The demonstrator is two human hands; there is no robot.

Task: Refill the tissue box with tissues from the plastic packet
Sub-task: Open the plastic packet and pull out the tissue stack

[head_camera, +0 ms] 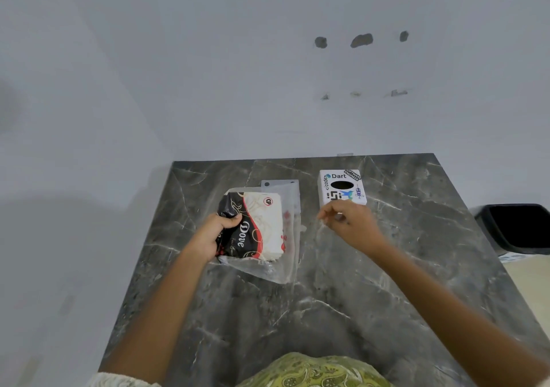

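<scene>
A black, red and cream tissue packet (259, 226) lies on the dark marble table, partly inside a clear plastic sleeve (285, 255). My left hand (217, 235) grips the packet's left black end, thumb on top. To the right stands a small white tissue box (342, 186) covered in stickers, its dark oval opening facing up. My right hand (348, 220) hovers just in front of the box, fingers curled with thumb and forefinger pinched; I cannot tell whether it holds anything.
The grey marble table (327, 297) ends at a pale wall behind. A black bin (520, 227) stands off the table's right edge. Green patterned clothing (312, 371) shows at the bottom.
</scene>
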